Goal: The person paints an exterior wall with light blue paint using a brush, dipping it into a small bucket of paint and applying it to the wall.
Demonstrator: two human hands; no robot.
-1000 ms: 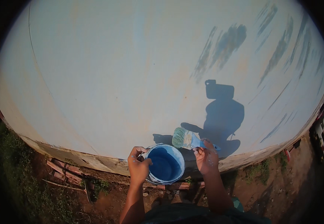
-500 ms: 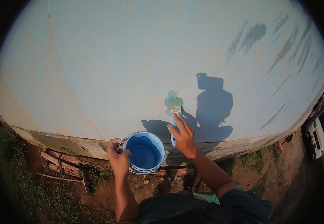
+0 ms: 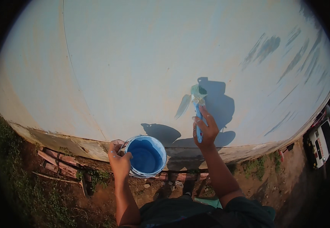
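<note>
My right hand [image 3: 206, 127] is closed round the blue handle of a paintbrush [image 3: 199, 99]. The wet, greenish bristles lie against a pale blue wall [image 3: 134, 68], partly over my shadow. Just left of the bristles, a short slanted stroke of darker paint [image 3: 183, 106] marks the wall. My left hand [image 3: 120, 161] grips the left rim of a paint bucket [image 3: 164, 159], thumb inside and fingers outside. Blue paint sits in the bucket, with pale smears round its inner wall. Specks of paint dot the fingers of both hands.
Dark brush streaks [image 3: 268, 47] cover the wall's upper right. Below the wall's rough base lie reddish planks [image 3: 60, 163] amid weeds, on bare soil with small stones. A white vehicle [image 3: 322, 143] stands at the far right.
My right hand has moved the brush right and slightly up, and a slanted paint stroke now shows where the bristles were. The left hand keeps the bucket in nearly the same place.
</note>
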